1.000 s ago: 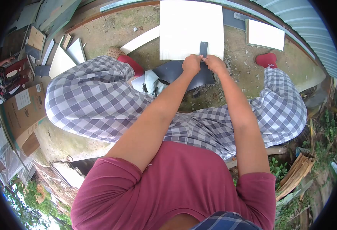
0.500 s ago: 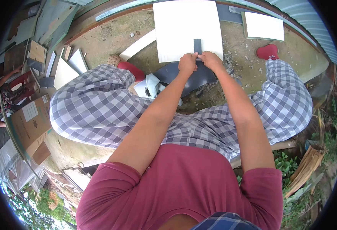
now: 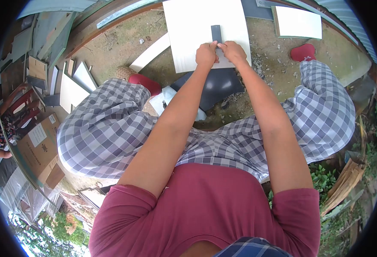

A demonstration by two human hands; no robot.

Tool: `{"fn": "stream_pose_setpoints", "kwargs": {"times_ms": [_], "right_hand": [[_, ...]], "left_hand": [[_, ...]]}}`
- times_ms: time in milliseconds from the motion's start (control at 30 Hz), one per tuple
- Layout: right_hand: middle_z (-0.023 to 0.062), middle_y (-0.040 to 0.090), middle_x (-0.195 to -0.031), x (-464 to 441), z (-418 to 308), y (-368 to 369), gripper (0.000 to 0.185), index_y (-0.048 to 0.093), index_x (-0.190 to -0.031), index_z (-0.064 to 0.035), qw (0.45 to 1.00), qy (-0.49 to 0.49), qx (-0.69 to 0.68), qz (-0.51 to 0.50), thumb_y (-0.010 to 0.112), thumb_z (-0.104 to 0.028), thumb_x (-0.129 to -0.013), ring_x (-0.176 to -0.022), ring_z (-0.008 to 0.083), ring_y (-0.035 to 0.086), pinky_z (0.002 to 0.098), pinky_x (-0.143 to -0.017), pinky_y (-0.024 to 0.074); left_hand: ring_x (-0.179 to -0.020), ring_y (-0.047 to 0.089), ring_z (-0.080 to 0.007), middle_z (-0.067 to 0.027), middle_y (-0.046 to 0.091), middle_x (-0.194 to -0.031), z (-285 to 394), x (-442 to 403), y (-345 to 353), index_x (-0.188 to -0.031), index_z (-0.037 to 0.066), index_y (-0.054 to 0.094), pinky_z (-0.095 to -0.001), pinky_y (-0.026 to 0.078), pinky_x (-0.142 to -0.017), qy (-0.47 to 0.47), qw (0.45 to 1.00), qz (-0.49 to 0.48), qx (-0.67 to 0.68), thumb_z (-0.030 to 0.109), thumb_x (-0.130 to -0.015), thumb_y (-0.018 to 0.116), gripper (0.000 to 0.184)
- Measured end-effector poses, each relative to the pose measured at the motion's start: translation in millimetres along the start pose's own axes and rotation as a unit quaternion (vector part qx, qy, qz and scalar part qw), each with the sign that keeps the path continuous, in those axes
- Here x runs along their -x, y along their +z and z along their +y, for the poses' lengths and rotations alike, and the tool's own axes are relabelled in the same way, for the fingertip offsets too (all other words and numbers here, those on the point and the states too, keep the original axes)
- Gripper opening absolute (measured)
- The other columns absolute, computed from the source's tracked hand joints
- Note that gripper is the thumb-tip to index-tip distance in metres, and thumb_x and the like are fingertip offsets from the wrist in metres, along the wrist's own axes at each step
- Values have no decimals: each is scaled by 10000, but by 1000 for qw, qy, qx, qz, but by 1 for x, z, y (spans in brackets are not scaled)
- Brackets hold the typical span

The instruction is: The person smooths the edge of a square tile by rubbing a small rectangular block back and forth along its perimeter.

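Note:
A small dark flat strip (image 3: 216, 32) lies on a large white board (image 3: 192, 21) in front of me. My left hand (image 3: 207, 55) and my right hand (image 3: 233, 52) meet at the strip's near end, fingers closed on it from both sides. Both hands are over the lower part of the board. Beneath the board's near edge is a dark, glossy curved sheet (image 3: 218, 91). A pale blue cloth (image 3: 167, 95) lies to its left, partly hidden by my left forearm.
A smaller white-topped panel (image 3: 299, 22) lies at the back right. White offcuts (image 3: 73, 92) and a cardboard box (image 3: 36, 143) are on the left, with another person's hand (image 3: 4, 154) beside the box. Split wood (image 3: 345, 184) stands at the right. Rubble dots the ground.
Both hands and the dark strip have moved forward, farther up the white board. The view has shifted slightly. At the far left, the other person's raised arm is no longer visible.

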State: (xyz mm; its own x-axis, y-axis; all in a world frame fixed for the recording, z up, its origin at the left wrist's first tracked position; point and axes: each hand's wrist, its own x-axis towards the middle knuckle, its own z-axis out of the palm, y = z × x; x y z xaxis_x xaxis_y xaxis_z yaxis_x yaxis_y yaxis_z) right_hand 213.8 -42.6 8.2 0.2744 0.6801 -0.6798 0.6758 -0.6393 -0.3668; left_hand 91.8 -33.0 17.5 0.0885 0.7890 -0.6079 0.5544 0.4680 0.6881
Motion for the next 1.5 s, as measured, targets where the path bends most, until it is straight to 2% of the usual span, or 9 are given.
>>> {"fn": "stream_pose_setpoints", "kwargs": {"times_ms": [400,567,600,700,833,900,1000,1033,1500], "right_hand": [[117,660,-1040,-72,-44,-44,474,668,-1021,-100,998,13,-19,50,553,-521,-836,-1006,284,619,401,-788,500],[47,635,-819,-91,-56,-74,424,617,-957,-51,997,-25,-59,31,504,-456,-898,-742,169,618,359,-636,536],[163,637,-689,-71,-75,-90,477,637,-770,35,998,-27,-10,57,559,-423,-881,-573,266,612,374,-574,510],[125,588,-625,-100,-74,-100,484,591,-687,28,999,33,-11,-36,586,-418,-873,-530,233,562,357,-534,501],[99,536,-597,-89,-71,-102,461,566,-658,2,997,-54,-44,-40,569,-401,-881,-536,208,543,343,-531,501],[118,569,-629,-91,-74,-98,452,592,-701,9,997,-57,-1,-43,541,-399,-889,-569,226,573,355,-551,507],[83,607,-744,-88,-74,-88,414,609,-855,-20,995,-52,68,-47,495,-415,-908,-664,194,590,371,-608,526],[29,612,-828,-83,-73,-86,400,600,-966,-56,994,-46,90,-51,477,-434,-918,-725,144,578,375,-646,538],[54,598,-673,-9,8,-38,418,613,-847,-43,991,11,75,-114,496,-440,-902,-588,168,568,345,-573,492]], "left_hand": [[-497,642,-221,-123,631,-627,61,-66,-18,-776,-32,598,-281,533,-497,-20,999,0,45,340,-934,489,418],[-462,629,-169,-55,654,-589,80,-88,-21,-767,38,654,-258,509,-551,-21,999,32,37,401,-913,504,419],[-589,661,-233,-178,649,-646,83,-96,-22,-852,-38,663,-351,522,-583,6,1000,5,23,393,-914,516,459],[-561,648,-222,-188,638,-642,67,-116,-15,-869,-54,651,-339,509,-552,118,987,11,-105,388,-931,488,475],[-552,645,-221,-177,653,-682,59,-121,-16,-893,-29,656,-335,510,-560,274,945,93,-154,409,-933,475,475],[-616,667,-229,-169,674,-742,87,-101,-32,-916,-9,656,-346,526,-614,6,998,-34,-44,425,-933,460,477],[-473,634,-163,-55,658,-595,86,-97,-29,-765,41,662,-251,512,-564,-48,998,-10,-42,412,-914,504,430],[-473,634,-163,-55,658,-595,82,-95,-26,-765,41,662,-251,512,-564,-45,998,-9,-40,412,-914,504,430],[-509,643,-207,-111,629,-575,13,-10,12,-730,-21,628,-316,529,-544,14,995,-80,-49,376,-927,479,468]]}}
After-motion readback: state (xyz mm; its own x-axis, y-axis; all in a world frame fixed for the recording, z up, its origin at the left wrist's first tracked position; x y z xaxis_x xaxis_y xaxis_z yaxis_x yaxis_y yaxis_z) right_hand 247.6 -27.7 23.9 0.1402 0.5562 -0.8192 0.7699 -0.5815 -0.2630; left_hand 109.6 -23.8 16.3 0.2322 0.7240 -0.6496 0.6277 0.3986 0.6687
